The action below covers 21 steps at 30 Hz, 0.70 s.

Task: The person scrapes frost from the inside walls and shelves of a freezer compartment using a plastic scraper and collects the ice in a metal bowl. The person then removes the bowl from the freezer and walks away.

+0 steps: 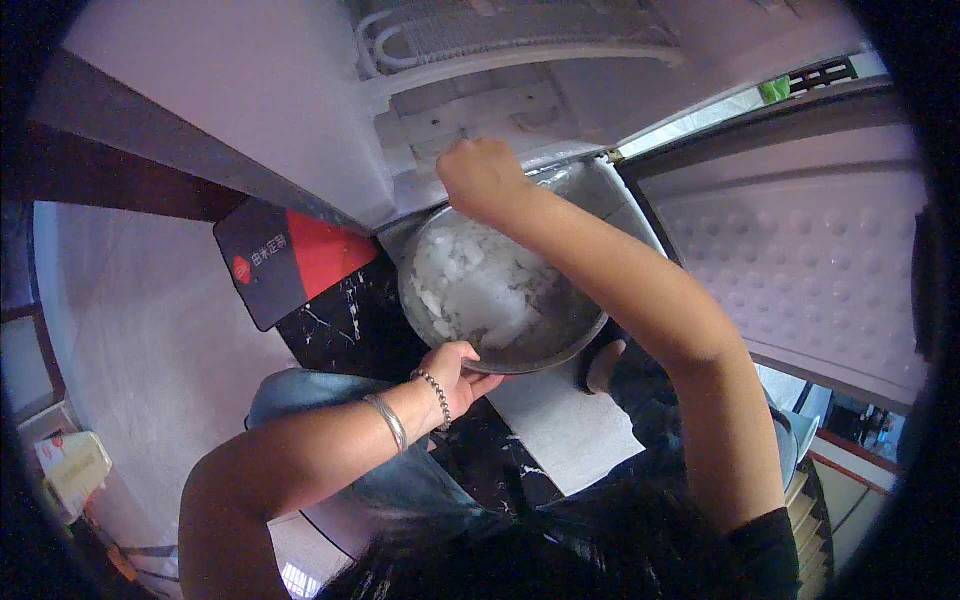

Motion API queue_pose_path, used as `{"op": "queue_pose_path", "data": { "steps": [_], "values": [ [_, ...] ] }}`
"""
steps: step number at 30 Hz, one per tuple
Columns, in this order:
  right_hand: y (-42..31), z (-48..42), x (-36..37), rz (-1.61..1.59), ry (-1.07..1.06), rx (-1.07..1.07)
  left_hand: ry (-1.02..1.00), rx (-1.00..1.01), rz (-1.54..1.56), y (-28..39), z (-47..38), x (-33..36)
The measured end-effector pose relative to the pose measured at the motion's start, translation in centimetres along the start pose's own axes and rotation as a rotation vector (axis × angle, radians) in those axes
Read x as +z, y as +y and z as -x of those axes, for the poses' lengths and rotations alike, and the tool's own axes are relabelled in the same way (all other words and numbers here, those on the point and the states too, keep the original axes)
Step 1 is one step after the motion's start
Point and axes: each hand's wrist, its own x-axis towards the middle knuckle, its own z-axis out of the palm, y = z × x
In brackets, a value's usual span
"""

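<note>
A round metal basin point(574, 326) is tilted under the front edge of an open freezer compartment point(300, 127). White ice chunks and frost point(484, 281) lie in it. My left hand point(457, 379) grips the near rim, thumb on top and fingers beneath. Higher up, my right hand point(484, 176) is curled into a fist in front of the compartment's lower back wall. The back of that hand faces me, so whether it holds something is hidden. Frosted cooling coils point(517, 37) run along the compartment above it.
The freezer door point(795, 232), its lining dimpled, stands open at the right. A black and red mat point(292, 262) bearing writing lies left of the basin, on a black marble-patterned floor point(337, 322). My jeans-covered knee point(307, 394) is close to the basin's near side.
</note>
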Motion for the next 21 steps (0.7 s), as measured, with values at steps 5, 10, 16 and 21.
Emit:
{"op": "queue_pose_path", "data": {
  "steps": [5, 10, 16, 21],
  "values": [
    [-0.5, 1.5, 2.0, 0.057, -0.147, -0.036, -0.020, -0.015, -0.057, 0.5, 0.6, 0.1],
    [0.4, 3.4, -2.2, 0.080, -0.287, -0.050, -0.019, -0.027, -0.066, 0.8, 0.4, -0.2],
    [0.3, 1.6, 2.9, 0.015, -0.096, 0.001, -0.041, -0.036, -0.093, 0.3, -0.4, 0.1],
    [-0.1, 5.3, 2.3, 0.027, -0.156, -0.068, -0.001, -0.022, -0.086, 0.5, 0.0, 0.2]
  ]
}}
